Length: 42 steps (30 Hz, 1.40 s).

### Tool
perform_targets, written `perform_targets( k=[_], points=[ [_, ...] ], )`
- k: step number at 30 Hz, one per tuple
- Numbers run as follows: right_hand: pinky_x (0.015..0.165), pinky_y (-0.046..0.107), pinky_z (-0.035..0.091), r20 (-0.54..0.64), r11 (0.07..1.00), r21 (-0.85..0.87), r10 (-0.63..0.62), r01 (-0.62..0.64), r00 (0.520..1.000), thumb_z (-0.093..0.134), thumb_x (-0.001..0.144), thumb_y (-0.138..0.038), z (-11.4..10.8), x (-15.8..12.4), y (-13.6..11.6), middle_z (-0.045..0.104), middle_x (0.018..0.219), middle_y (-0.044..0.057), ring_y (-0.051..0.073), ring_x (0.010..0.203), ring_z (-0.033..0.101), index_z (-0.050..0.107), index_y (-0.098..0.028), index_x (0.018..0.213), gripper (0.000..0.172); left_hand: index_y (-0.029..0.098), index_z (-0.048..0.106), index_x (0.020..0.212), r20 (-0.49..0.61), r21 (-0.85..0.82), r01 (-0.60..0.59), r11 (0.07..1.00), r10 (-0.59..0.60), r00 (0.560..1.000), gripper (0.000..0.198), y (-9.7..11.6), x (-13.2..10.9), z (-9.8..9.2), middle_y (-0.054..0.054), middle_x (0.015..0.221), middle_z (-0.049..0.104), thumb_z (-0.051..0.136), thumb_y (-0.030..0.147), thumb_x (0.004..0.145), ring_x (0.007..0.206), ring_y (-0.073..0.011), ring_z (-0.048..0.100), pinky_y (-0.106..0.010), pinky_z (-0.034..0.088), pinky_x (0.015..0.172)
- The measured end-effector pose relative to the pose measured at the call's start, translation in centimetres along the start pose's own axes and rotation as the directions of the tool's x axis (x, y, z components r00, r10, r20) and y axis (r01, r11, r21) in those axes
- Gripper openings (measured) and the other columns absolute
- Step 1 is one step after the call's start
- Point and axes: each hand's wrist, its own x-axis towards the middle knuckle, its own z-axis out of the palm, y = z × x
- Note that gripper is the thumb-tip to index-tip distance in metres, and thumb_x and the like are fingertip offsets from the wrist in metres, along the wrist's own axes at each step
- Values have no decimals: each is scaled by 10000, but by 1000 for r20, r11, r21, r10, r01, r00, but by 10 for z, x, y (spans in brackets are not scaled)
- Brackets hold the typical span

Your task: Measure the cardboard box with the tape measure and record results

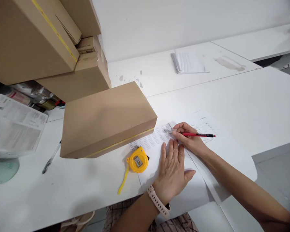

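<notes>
My right hand [189, 138] grips a red pencil [195, 134] with a black end, its tip side down at a sheet with handwriting [154, 138]. Flat on the paper, just below and to the left, rests my left hand [172, 166], fingers stretched out and a pale pink watch band on the wrist. Left of it lies a yellow tape measure [141, 167] with a yellow strap. A small metal sharpener [138, 161] sits on top of the tape measure. Behind these, a closed cardboard box [108, 116] covers part of the written sheet's left side.
Larger cardboard boxes [31, 42] are stacked at the back left. A stack of papers [189, 62] lies near the wall. At the left are a pen [50, 159], a printed packet [19, 125] and a greenish translucent object [3, 170]. The white table's front edge runs near my lap.
</notes>
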Motion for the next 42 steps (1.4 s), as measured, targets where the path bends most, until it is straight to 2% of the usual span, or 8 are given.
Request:
perform_targets(
  k=[4, 7, 11, 24, 42],
  points=[
    [511, 266, 408, -98, 998, -63, -5, -2, 995, 821, 761, -443, 3, -2, 0, 594, 607, -28, 124, 531, 534, 553, -222, 739, 348, -7, 285, 1555, -1, 16, -4, 1000, 4, 1000, 828, 1, 1, -1, -260, 1649, 262, 402, 603, 1007, 1565, -356, 160, -575, 201, 1267],
    [495, 257, 382, -170, 983, -183, -64, 32, 983, 766, 805, -372, 5, -4, 3, 536, 548, -37, 111, 505, 487, 506, -221, 656, 335, -11, 284, 1557, 1, 21, -6, 1000, 6, 1000, 826, 0, 1, -2, -256, 1638, 298, 390, 601, 1011, 1562, -354, 176, -576, 205, 1267],
    [478, 251, 342, -210, 972, -212, -145, 100, 967, 720, 803, -305, 6, -4, 9, 479, 551, -47, 104, 506, 427, 471, -225, 633, 312, -8, 293, 1556, 7, 22, -1, 1000, 1, 1000, 839, 0, 1, -3, -253, 1636, 306, 414, 609, 1001, 1560, -352, 190, -572, 215, 1266],
    [495, 271, 355, -160, 955, -282, -145, 96, 976, 693, 838, -340, 4, -2, 15, 512, 556, -36, 124, 520, 445, 471, -233, 660, 304, 0, 304, 1554, 0, 28, 0, 1000, 0, 1000, 837, 1, 2, -4, -246, 1633, 320, 446, 604, 992, 1558, -352, 198, -571, 220, 1266],
    [500, 266, 340, -207, 967, -243, -134, 81, 969, 691, 802, -300, 6, -2, 7, 461, 561, -43, 110, 527, 411, 457, -226, 626, 301, 2, 320, 1543, 9, 18, 1, 1000, -1, 1000, 823, 0, 2, -4, -260, 1630, 314, 432, 606, 995, 1555, -365, 201, -577, 218, 1266]
  ],
)
